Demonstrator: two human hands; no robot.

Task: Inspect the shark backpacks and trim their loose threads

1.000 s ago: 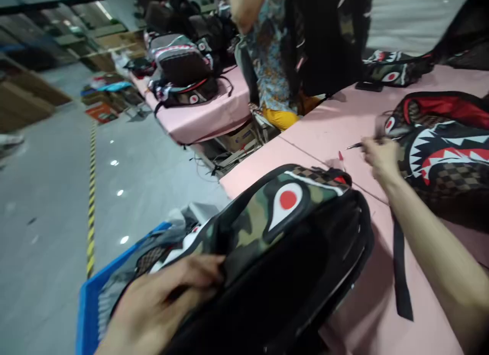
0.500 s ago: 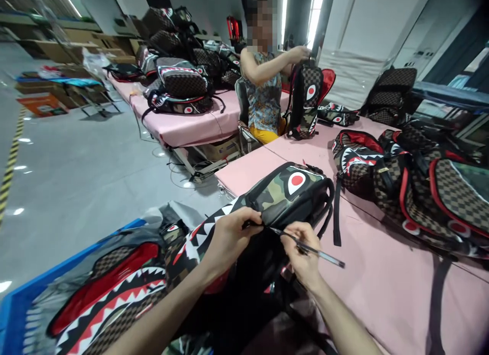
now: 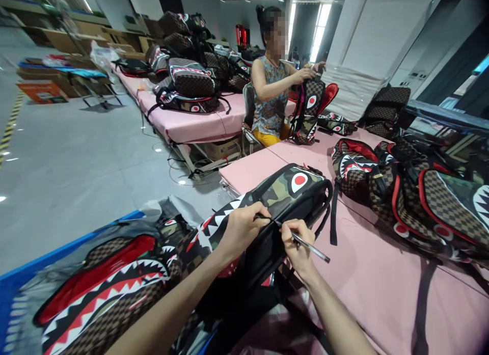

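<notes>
A camouflage backpack (image 3: 278,190) with a red-and-white eye and shark teeth lies on its side in front of me, partly over the pink table. My left hand (image 3: 244,226) is closed, pinching the black seam along the backpack's side. In my right hand (image 3: 298,245) is a slim pen (image 3: 318,253) with a clear barrel, slanted so that its tip points at the seam beside my left fingertips. Whether the tip touches the fabric I cannot tell. Black straps and the dark back panel hang below my hands.
On the left, a blue crate (image 3: 72,248) holds a checkered shark-mouth backpack (image 3: 103,294). Several checkered backpacks (image 3: 454,202) lie along the right of the pink table (image 3: 374,263). Across it, a person (image 3: 269,90) handles an upright backpack (image 3: 307,108). More bags (image 3: 193,75) are piled behind.
Both hands remain at the seam, with the pen shifted slightly and its back end a little further left. The person opposite has moved their hands at the top of the upright backpack.
</notes>
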